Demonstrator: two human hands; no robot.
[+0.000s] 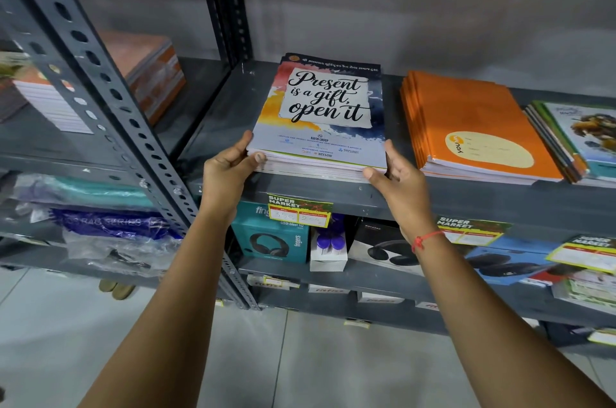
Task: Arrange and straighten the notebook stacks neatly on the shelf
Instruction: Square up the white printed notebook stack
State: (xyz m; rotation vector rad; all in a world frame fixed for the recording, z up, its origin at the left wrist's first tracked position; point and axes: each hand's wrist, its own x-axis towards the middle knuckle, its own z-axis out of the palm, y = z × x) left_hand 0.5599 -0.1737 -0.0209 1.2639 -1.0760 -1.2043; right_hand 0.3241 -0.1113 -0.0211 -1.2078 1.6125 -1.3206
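Note:
A stack of notebooks [321, 114] with a "Present is a gift, open it" cover lies on the grey metal shelf [226, 107]. My left hand [230, 171] grips its near left corner, thumb along the front edge. My right hand [398, 174] holds the near right corner, thumb under the front edge and fingers along the side. To the right lies an orange notebook stack [473, 127], and beyond it a stack with green-edged illustrated covers [580, 141], partly cut off by the frame edge.
A perforated upright post [110, 101] stands left of the stack. Behind it lie more stacks [150, 74] on the neighbouring shelf. Below are boxed headphones [273, 237], price tags [300, 211] and plastic-wrapped goods [110, 234]. Tiled floor lies underneath.

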